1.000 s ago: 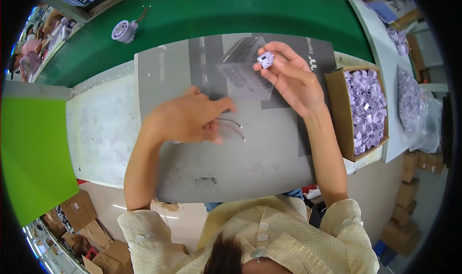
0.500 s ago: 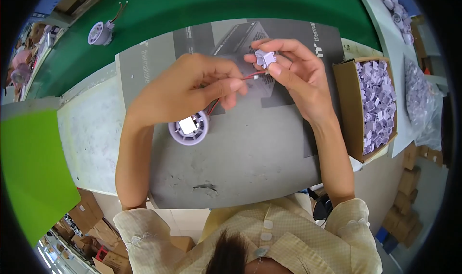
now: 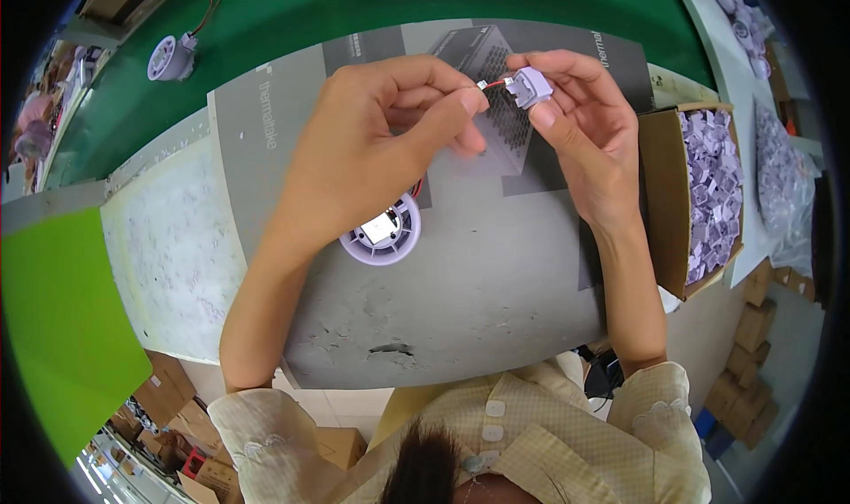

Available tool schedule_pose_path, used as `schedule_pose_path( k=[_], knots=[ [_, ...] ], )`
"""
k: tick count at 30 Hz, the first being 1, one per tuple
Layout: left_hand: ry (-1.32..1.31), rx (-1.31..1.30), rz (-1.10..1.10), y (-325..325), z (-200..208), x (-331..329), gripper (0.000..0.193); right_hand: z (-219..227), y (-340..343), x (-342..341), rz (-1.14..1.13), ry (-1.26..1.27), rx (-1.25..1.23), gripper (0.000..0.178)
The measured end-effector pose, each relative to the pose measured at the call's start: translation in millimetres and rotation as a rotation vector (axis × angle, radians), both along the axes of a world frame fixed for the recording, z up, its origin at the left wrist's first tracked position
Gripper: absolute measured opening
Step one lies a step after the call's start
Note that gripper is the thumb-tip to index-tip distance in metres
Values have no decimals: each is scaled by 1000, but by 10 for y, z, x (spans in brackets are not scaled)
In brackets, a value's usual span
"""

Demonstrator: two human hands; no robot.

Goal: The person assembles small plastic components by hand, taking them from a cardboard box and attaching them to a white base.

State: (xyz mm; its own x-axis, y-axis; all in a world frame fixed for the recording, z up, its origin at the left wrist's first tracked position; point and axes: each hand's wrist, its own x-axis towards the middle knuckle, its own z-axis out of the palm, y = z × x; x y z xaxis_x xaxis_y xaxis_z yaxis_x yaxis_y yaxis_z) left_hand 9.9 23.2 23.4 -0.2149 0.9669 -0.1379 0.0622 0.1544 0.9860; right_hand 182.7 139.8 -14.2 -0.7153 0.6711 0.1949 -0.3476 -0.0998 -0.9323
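My right hand pinches a small pale lilac plastic housing between thumb and fingers. Pinched in my left hand are thin red and dark wires. Their small white end pieces show beside the housing's open side; whether they touch it I cannot tell. Below my left wrist, a round lilac part with a ribbed ring and a white square centre lies on the grey board. Part of it is hidden by the wrist, and wires rise from it toward my left hand.
On the right stands a cardboard box full of small lilac housings. Another round lilac part with wires lies on the green surface at the far left. A clear plastic bag of parts is beyond the box.
Both hands have moved right and slightly away from me. The housing is turned, and the wire ends are now next to it. The round part has shifted right.
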Motion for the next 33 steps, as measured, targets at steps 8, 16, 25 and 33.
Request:
schedule_pose_path(
  k=[8,16,25,33],
  knots=[
    [-54,10,-12,-30,12,-22,18,-24,-23,-22,-23,7,193,35],
    [-235,34,-79,-18,-39,-30,22,-4,-112,-40,-53,-3,343,30],
    [-184,-153,-104,-29,1,-44,16,24,-40,-1,8,-117,607,35],
    [360,-335,-169,-177,81,44,16,69,-24,24,67,-287,613,54]
  ],
)
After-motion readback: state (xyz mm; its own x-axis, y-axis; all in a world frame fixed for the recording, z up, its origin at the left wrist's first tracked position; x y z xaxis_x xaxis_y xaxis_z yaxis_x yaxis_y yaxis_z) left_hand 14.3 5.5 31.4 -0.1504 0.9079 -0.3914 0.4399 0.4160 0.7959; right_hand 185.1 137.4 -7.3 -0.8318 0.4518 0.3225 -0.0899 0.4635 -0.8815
